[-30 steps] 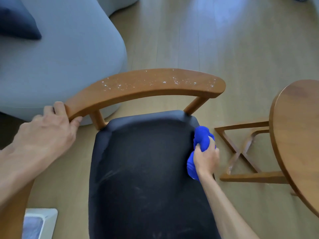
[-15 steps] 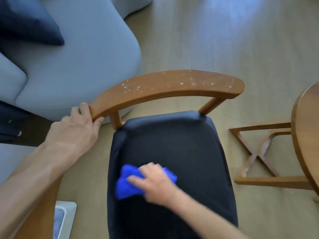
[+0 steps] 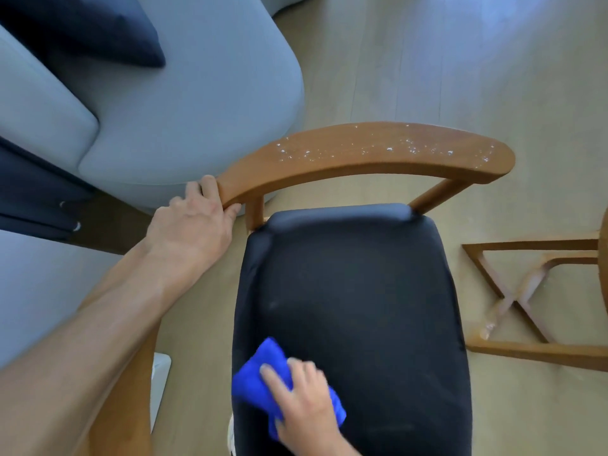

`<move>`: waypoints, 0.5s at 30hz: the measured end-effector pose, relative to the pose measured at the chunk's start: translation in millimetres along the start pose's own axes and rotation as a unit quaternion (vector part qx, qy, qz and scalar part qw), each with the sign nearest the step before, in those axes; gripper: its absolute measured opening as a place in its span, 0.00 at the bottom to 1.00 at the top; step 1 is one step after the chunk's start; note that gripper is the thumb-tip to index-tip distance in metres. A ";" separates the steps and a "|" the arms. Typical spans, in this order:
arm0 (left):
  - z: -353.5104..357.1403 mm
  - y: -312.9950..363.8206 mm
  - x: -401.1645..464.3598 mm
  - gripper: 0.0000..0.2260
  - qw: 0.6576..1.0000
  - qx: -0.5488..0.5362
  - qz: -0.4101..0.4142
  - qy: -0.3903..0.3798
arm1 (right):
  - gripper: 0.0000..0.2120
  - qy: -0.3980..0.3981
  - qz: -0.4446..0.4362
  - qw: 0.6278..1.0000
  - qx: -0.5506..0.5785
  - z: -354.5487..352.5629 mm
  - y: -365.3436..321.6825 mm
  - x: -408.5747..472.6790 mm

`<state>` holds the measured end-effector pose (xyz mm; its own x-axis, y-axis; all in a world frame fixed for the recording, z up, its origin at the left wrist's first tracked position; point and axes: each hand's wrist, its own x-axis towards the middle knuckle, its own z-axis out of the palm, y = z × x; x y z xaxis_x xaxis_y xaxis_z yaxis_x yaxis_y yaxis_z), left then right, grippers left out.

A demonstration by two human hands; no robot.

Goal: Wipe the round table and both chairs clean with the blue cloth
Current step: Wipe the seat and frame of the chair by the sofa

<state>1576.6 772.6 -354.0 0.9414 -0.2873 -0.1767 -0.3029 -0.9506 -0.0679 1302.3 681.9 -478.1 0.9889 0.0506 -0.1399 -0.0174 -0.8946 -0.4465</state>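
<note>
The fingers (image 3: 274, 376) of the right hand (image 3: 304, 396) lie spread and only slightly bent over the crumpled bright blue cloth (image 3: 260, 388), pressing it flat against the black padded seat (image 3: 355, 307) of the wooden chair; they rest on top of the cloth, and whether the thumb is tucked round it cannot be told. The cloth sits near the seat's front left corner, touching the upholstery, with its left fold reaching the seat's left edge. Faint pale smears show on the dark fabric further in.

The left hand (image 3: 194, 225) grasps the left end of the curved brown wooden backrest rail (image 3: 365, 156), fingers wrapped over the tip and the thumb underneath. White specks and crumbs are scattered along the top face of that rail, thickest from its middle to its right end. Two short wooden posts join the rail to the back corners of the seat.

At the right edge of the view a sliver of the round brown wooden table (image 3: 604, 268) shows, and under it the crossed wooden base frame (image 3: 513, 301) lies on the pale wood plank floor (image 3: 427, 60), apart from the chair. Behind the chair's left side stands a grey-blue upholstered sofa (image 3: 184, 93) carrying a dark navy cushion (image 3: 98, 31). A white boxy object (image 3: 160, 386) stands on the floor by the seat's front left, partly hidden behind the left forearm.
</note>
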 end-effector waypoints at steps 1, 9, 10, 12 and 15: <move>-0.6 -0.3 0.4 0.20 1.000 -0.002 -0.001 -0.003 | 0.16 -0.041 -0.070 0.997 -0.015 11.3 -8.7 -17.8; -1.3 -1.1 0.7 0.20 1.000 0.007 0.002 0.004 | 0.24 -0.015 -0.226 0.960 -0.163 -54.2 71.9 108.0; -1.0 -1.0 0.7 0.19 1.000 0.008 0.002 0.004 | 0.25 0.031 -0.115 0.980 -0.162 -63.4 80.7 141.6; 0.5 -0.9 1.0 0.19 1.000 0.008 0.005 0.011 | 0.26 0.055 0.077 0.988 -0.121 -72.1 89.3 186.3; 4.2 -2.5 1.3 0.19 1.000 0.013 0.011 0.023 | 0.27 0.077 0.166 0.980 -0.078 -56.5 61.1 186.2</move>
<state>1577.9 775.1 -358.2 0.9402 -0.3133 -0.1337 -0.3265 -0.9408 -0.0911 1493.7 611.5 -481.5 0.9432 -0.3121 -0.1139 -0.3314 -0.9076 -0.2577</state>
